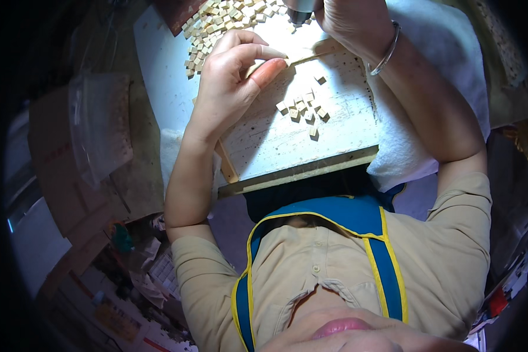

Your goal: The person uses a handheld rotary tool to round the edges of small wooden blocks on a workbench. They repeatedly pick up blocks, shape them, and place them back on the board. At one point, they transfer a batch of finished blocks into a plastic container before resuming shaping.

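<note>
My left hand [232, 82] is over the white board [264, 155], with thumb and index finger pressed together by a thin wooden strip [320, 53]. Whatever lies between those fingertips is too small and glare-washed to make out. At the upper edge, my right hand [349, 23] grips a grey cylindrical tool with a dark tip [301, 13], only partly in view. The tip points down above the board, beyond my left fingertips. Several loose small wooden cubes [302, 108] lie on the near side of the strip. A large spread of cubes [229, 20] covers the board's far left.
A wooden strip [226, 161] runs along the board's left side. White cloth [408, 138] covers the right side under my right forearm. To the left stands a clear plastic tub [102, 126]. A dark reddish-brown object [179, 12] sits at the far left corner.
</note>
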